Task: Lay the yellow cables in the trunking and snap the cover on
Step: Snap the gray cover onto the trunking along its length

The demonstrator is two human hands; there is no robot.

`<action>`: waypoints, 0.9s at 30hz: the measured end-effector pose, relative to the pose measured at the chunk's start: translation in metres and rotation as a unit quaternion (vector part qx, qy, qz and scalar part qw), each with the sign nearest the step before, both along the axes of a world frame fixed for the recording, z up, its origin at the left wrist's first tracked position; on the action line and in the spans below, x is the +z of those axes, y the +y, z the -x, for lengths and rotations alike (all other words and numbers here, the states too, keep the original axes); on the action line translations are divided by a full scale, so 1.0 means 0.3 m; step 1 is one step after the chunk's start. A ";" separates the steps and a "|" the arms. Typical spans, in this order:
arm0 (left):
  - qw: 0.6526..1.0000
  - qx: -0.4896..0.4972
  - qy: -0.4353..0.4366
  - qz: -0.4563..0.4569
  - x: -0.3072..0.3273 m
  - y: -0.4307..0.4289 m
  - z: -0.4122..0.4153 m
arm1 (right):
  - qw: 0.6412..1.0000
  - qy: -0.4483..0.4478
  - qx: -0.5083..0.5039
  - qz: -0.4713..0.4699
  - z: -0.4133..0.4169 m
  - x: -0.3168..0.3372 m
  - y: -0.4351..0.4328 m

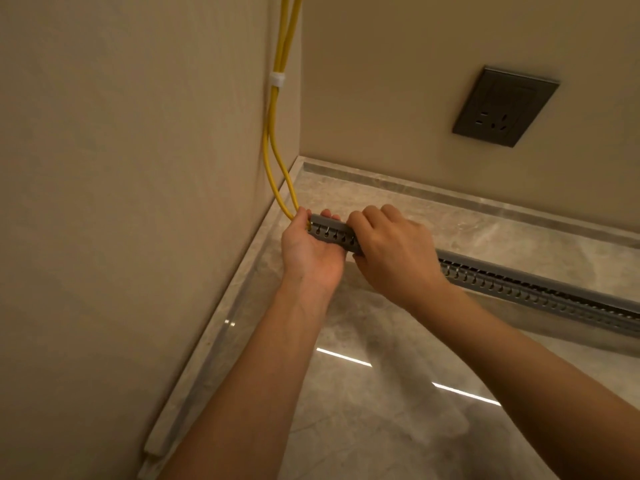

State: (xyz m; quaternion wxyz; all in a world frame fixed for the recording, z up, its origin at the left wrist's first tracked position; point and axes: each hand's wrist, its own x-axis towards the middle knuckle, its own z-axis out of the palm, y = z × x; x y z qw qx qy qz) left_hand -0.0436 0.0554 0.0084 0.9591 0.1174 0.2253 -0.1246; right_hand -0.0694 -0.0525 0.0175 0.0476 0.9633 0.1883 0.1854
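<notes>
A long grey slotted trunking [540,292] lies on the marble floor, running from the room's corner out to the right. Two yellow cables [273,147] hang down the left wall, held together by a white clip [277,79], and enter the trunking's left end. My left hand [308,244] grips that left end, fingers curled round it where the cables go in. My right hand [391,247] sits just to the right, fingers curled over the top of the trunking with the thumb underneath. A flat grey cover strip shows on top between the two hands.
A dark grey wall socket [504,107] is on the back wall at upper right. A marble skirting [207,344] runs along the left wall and along the back wall. The glossy floor [381,410] reflects bright light strips.
</notes>
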 end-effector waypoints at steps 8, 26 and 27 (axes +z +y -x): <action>0.960 -0.028 -0.098 -0.262 -0.033 0.076 0.019 | 0.999 0.013 -0.021 -0.032 -0.051 0.030 -0.008; -0.025 -0.138 -0.455 -0.880 0.080 0.136 -0.066 | 0.998 0.041 -0.019 -0.032 -0.064 0.058 -0.043; -0.053 -0.132 -0.457 -0.878 0.084 0.135 -0.070 | 0.999 0.036 -0.018 -0.025 -0.061 0.056 -0.041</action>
